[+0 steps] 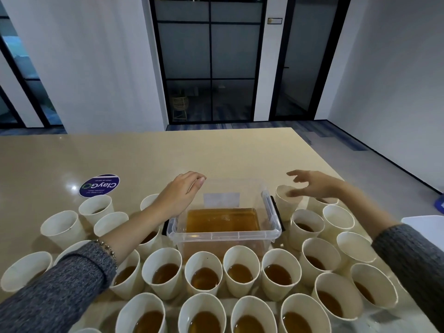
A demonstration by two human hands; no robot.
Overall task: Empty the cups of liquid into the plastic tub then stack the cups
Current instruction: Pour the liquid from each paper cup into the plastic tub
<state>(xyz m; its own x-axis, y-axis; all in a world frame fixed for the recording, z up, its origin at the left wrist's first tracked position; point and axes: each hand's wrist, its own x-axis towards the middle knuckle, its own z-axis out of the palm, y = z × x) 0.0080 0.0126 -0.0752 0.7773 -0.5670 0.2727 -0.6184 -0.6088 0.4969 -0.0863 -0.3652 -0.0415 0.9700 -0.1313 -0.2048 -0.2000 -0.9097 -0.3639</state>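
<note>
We're looking down over a beige surface [216,152] crowded with white paper cups, and right in the middle sits the clear plastic tub [223,234], already holding a good pool of amber liquid [222,219], so some pouring looks done. Our left hand [179,195] hovers over the tub's far left corner, fingers loosely curled, grip holding nothing that we can see. Our right hand [312,185] reaches out over the empty-looking cup [287,200] just right of the tub, fingers spread and a touch blurred, not closed on it. Now the count: that cup and a few pale ones further right, like the tall one [338,221], appear drained, though we can't be sure of every one. But the front rows are another story: the cup [204,273] just before the tub and its neighbours [241,272] all show brown liquid. No stack of cups is visible anywhere. So we'd judge this early going: most cups left to empty, all the stacking ahead. A round blue sticker [99,185] lies off to the left.
</note>
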